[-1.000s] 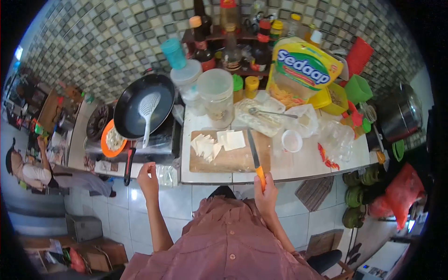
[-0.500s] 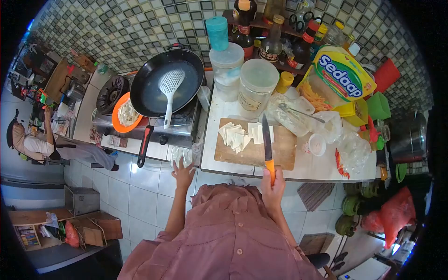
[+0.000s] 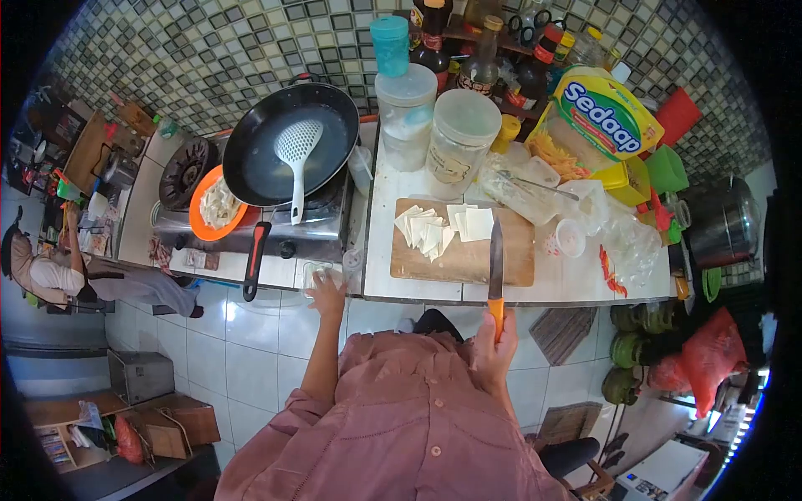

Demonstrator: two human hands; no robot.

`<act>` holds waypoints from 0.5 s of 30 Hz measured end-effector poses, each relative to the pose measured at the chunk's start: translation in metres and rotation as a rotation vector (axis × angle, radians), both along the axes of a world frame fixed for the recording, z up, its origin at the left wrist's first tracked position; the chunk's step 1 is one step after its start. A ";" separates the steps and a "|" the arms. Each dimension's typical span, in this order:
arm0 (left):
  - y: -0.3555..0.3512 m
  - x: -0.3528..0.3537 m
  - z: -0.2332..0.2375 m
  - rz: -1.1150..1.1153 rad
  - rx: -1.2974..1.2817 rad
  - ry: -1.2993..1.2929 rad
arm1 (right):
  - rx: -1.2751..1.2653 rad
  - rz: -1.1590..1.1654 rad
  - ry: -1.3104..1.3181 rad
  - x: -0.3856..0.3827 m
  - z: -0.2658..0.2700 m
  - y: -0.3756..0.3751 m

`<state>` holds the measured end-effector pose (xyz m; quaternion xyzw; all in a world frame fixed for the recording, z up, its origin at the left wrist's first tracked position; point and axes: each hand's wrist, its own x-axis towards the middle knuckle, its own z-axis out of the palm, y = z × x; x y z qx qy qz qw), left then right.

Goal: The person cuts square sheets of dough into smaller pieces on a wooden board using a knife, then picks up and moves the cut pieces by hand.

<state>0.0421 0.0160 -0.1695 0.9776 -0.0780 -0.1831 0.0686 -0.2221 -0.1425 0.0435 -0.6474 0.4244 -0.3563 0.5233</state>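
"Where's the orange-handled steel knife (image 3: 496, 265)?"
"In the right hand (image 3: 494, 349), fingers closed round its handle, blade over the rectangular wooden board (image 3: 418, 265)."
"And the thin white square sheets (image 3: 479, 224)?"
"In 2 groups on that board."
"Left hand (image 3: 327, 296)?"
"Partly open, fingers spread at the clear plastic packet (image 3: 321, 274); I can't tell whether it grips."

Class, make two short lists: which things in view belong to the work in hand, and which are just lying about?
Likely in the work:
- knife, in the right hand
- cutting board
- white sheets on it
- clear plastic packet at the left hand

Apparently lying about:
- teal container
- red bag
- green container
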 end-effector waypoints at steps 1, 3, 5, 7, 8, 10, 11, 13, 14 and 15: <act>0.001 0.002 -0.002 -0.003 -0.015 -0.002 | 0.000 0.001 0.000 0.000 0.002 0.002; 0.005 0.004 -0.005 -0.007 -0.029 -0.005 | -0.009 0.033 0.012 0.001 0.006 0.005; 0.008 0.008 -0.009 -0.010 -0.078 0.013 | 0.001 0.039 0.011 0.001 0.008 0.007; 0.014 0.014 -0.026 -0.029 -0.088 0.009 | 0.009 0.045 0.012 0.000 0.007 0.009; 0.018 0.017 -0.035 -0.046 -0.098 0.005 | 0.018 0.044 0.005 0.000 0.006 0.010; 0.024 0.023 -0.046 -0.066 -0.143 0.001 | 0.026 0.043 -0.004 0.000 0.002 0.012; 0.026 0.025 -0.052 -0.085 -0.187 -0.002 | 0.009 0.058 -0.025 0.000 -0.001 0.013; 0.028 0.028 -0.050 -0.085 -0.203 0.008 | -0.010 0.076 -0.046 0.000 -0.003 0.014; 0.029 0.029 -0.050 -0.085 -0.216 0.021 | -0.046 0.083 -0.033 0.000 -0.003 0.014; 0.028 0.028 -0.048 -0.080 -0.218 0.020 | -0.082 0.090 -0.019 0.000 -0.003 0.014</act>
